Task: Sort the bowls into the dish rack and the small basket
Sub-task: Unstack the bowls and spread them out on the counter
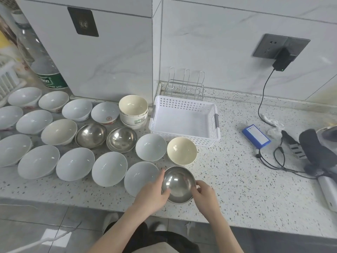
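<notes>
Bare speckled countertop [228, 170] lay open right of the cream bowl [181, 150], running up to the small basket [184, 119]. The basket stood just in front of the wire dish rack [186, 84], blocking a low approach to it. Rows of white bowls [74, 164] and two steel bowls [121, 139] crowded the left side. Cables [279, 161] and a blue battery pack [256, 136] cluttered the far right.

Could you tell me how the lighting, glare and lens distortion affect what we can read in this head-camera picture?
In the head view, light is even and soft, with faint shadows; bright glints sit in the steel bowl gripped by the left hand and right hand; wide-angle bending curves the countertop edge; the bottle at far left is stretched and smeared.
</notes>
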Demonstrator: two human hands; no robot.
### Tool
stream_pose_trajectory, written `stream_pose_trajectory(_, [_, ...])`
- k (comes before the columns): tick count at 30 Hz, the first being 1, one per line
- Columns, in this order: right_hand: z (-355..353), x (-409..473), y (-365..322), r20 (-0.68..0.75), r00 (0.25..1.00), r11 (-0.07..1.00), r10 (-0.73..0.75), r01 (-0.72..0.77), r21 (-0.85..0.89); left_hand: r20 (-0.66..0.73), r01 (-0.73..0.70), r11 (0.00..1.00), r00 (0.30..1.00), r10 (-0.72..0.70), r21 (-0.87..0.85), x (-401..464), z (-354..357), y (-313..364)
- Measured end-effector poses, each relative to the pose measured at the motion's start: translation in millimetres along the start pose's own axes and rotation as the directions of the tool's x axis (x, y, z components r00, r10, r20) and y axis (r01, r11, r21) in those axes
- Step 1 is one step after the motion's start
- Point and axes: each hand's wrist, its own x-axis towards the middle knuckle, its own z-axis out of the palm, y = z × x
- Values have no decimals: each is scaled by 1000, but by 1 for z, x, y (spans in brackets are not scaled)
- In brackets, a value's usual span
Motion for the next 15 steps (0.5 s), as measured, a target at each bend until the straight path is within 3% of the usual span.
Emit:
stream_pose_trajectory(10, [-9,1,-7,75,996,997,53,-50,-51,94,63,998,994,-61,-19,11,2,1])
stream_pose_trajectory(13, [-16,3,-13,73,987,976,141,-126,-177,84,71,993,994,-63,-95,12,-1,-2])
stream_pose_trajectory(15, [-22,8,-20,-7,983,936,181,-174,-307,31,42,984,999,-37,-171,14,-10,-5])
